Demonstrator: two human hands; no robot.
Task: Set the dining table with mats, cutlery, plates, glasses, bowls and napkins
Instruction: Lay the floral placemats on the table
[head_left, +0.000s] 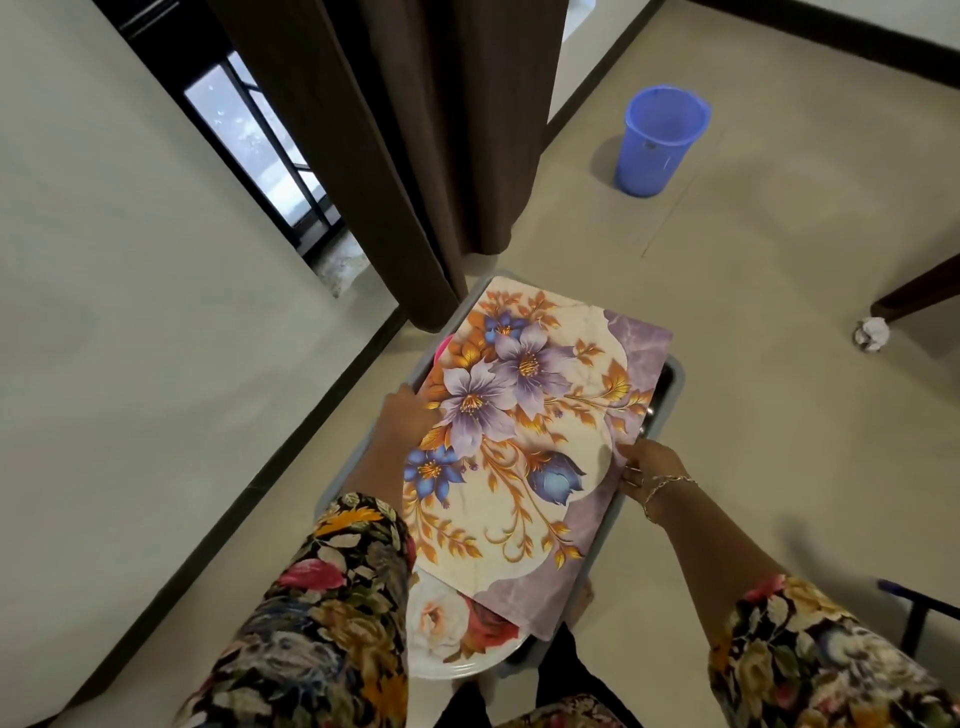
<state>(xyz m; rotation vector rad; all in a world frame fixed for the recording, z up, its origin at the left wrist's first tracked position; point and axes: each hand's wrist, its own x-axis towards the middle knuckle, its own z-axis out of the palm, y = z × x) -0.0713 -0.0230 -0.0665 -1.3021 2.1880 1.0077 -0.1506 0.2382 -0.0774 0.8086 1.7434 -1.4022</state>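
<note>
The mat, printed with purple and blue flowers and orange leaves on cream with a mauve marbled border, lies just below the middle of the view. It stretches from 12 towards 6 o'clock over a grey bin on the floor; whether it touches the bin's rim cannot be told. No writing shows on it.

The left hand grips the mat's edge at 9 o'clock, fingers curled over the print. The right hand pinches the opposite edge at 3 o'clock with bent fingers, and a thin bracelet circles its wrist. Both arms wear dark floral sleeves.

At 6 o'clock of the mat a plate with a white and a red rose sticks out from beneath it, inside the bin. Something pink peeps out at the mat's 10 o'clock corner.

At 1 o'clock in the view a blue bucket stands on the tiles; it bears a small dark mark too small to read. A brown curtain hangs at 12 o'clock, with a window at 11. At 3 o'clock a paper ball lies by a dark leg.
</note>
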